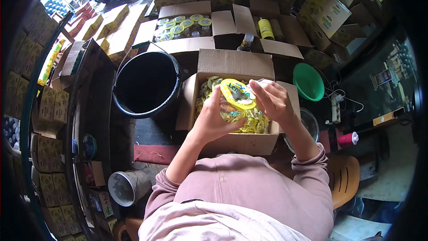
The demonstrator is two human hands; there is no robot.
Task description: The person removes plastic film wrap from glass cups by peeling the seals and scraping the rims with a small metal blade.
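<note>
My left hand [216, 118] is wrapped round a clear container with a yellow printed lid [238, 93], held up over an open cardboard box [238, 143]. The lid is tilted toward me. My right hand [273, 99] is at the lid's right edge, fingers bent and close together; what its fingertips hold is too small to make out. Below both hands, the box is filled with yellow printed wrappers or labels [256, 122].
A black bucket [147, 85] stands left of the box, a green bowl [308, 81] to the right. Behind is a carton of yellow-lidded jars [177, 29]. A small bottle [245, 42] stands behind the box. A grey bucket [129, 188] is at lower left.
</note>
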